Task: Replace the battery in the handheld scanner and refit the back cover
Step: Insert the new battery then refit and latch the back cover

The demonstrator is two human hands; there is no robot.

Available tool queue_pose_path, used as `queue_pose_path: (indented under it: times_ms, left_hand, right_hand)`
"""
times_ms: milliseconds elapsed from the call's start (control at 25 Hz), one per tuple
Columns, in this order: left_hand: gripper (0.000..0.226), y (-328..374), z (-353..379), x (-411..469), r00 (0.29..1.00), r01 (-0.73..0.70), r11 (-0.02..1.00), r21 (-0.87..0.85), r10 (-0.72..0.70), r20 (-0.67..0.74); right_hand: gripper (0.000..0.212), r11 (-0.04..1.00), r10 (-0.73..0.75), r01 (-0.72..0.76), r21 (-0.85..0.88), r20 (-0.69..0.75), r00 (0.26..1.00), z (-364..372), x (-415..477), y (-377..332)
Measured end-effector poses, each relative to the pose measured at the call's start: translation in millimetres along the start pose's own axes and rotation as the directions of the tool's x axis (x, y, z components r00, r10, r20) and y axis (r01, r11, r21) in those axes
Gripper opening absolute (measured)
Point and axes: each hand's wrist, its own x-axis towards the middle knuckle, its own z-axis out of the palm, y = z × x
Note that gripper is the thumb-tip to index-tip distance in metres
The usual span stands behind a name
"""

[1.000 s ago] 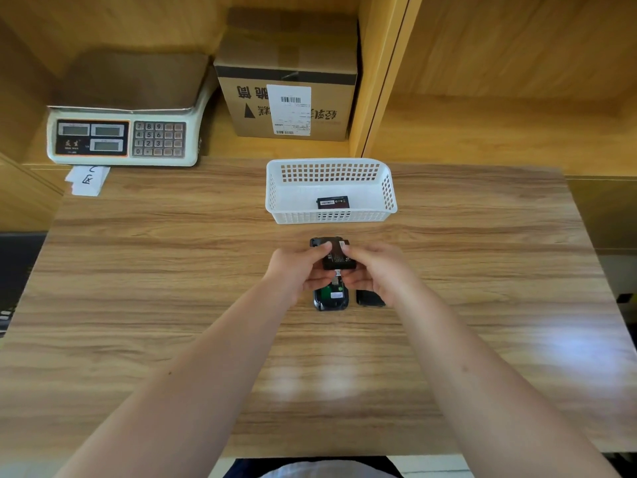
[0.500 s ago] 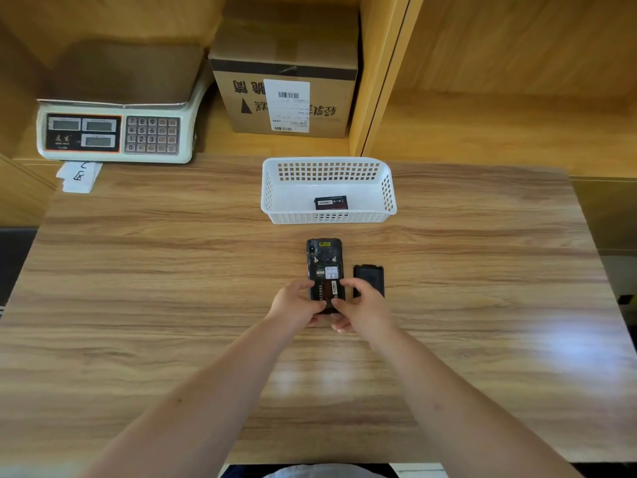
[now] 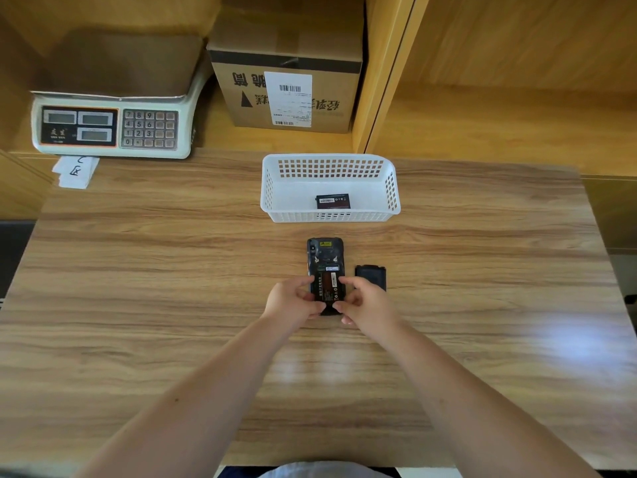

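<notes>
scanner (image 3: 325, 257): lying face down on the table (image 3: 138, 288), a bit in front of the basket, back cover off so the insides show. two screw-like bits sit near its far end and a yellow label above them.
battery (image 3: 328, 288): sitting in the scanner's open bay, label side up, red stripe down the right side. can't tell if it's fully seated or just resting there.
your left hand (image 3: 293, 301): fingers curled in at the scanner's left edge, thumb tip on the battery's near left corner. pressing or gripping the side, not wrapped around anything.
your right hand (image 3: 365, 305): same deal mirrored, index finger reaching over to the battery's right edge, thumb at the near right corner, other fingers tucked under. so both hands are pinching the battery end of the scanner between them.
cover (image 3: 370, 276): the black back cover lies flat on the table just right of the scanner, not touching it, your right hand hides its near corner.
basket (image 3: 272, 188): white plastic one past the scanner, with a second battery (image 3: 333, 201) lying flat in it near the front wall.
scale (image 3: 110, 125): far left on the shelf, keypad facing you, a paper slip (image 3: 74, 170) poking out under it.
box (image 3: 286, 88): cardboard, right of the scale, white barcode label on the front.
</notes>
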Motion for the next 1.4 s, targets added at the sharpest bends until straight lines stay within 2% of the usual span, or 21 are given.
queue_pose_path:
  times_ms: [240, 640, 760, 880, 960, 1080, 1160, 1240, 1400]
  left_hand:
    - [0.066, 7, -5, 5, 0.994, -0.099, 0.974, 0.204, 0.106, -0.024]
    - [0.065, 1, 1, 5, 0.985, -0.136, 0.955, 0.264, 0.158, -0.064]
    - [0.057, -2, 1, 5, 0.981, -0.145, 0.958, 0.246, 0.172, -0.094]
    - [0.046, 2, 0, 8, 0.981, -0.129, 0.970, 0.206, 0.155, -0.115]
    - [0.039, 4, 0, 10, 0.982, -0.110, 0.976, 0.187, 0.135, -0.129]
    - [0.038, 7, 1, 13, 0.984, -0.075, 0.983, 0.167, 0.100, -0.145]
    - [0.038, 7, 1, 14, 0.985, -0.076, 0.981, 0.176, 0.101, -0.142]
    - [0.036, 6, 0, 14, 0.984, -0.081, 0.979, 0.186, 0.108, -0.139]
    - [0.034, 3, -5, 11, 0.978, -0.068, 0.990, 0.124, 0.090, -0.189]
  right_hand:
    - [0.053, 0.985, -0.087, 0.076, -0.156, -0.062, 0.994, 4, 11, -3]
    - [0.054, 0.956, -0.183, 0.155, -0.249, -0.094, 0.979, 2, 18, 6]
    - [0.055, 0.945, -0.184, 0.145, -0.293, -0.109, 0.977, 3, 17, 4]
    - [0.048, 0.946, -0.136, 0.098, -0.308, -0.104, 0.985, 2, 17, -1]
    - [0.041, 0.958, -0.049, 0.023, -0.285, -0.084, 0.995, 2, 20, -7]
    - [0.040, 0.966, 0.111, -0.117, -0.231, -0.038, 0.993, -1, 31, -18]
    - [0.041, 0.966, 0.148, -0.151, -0.212, -0.030, 0.988, -3, 35, -21]
    - [0.040, 0.967, 0.095, -0.099, -0.235, -0.028, 0.995, -4, 32, -19]
    - [0.029, 0.939, -0.131, 0.145, -0.312, 0.066, 0.989, -17, 16, -5]
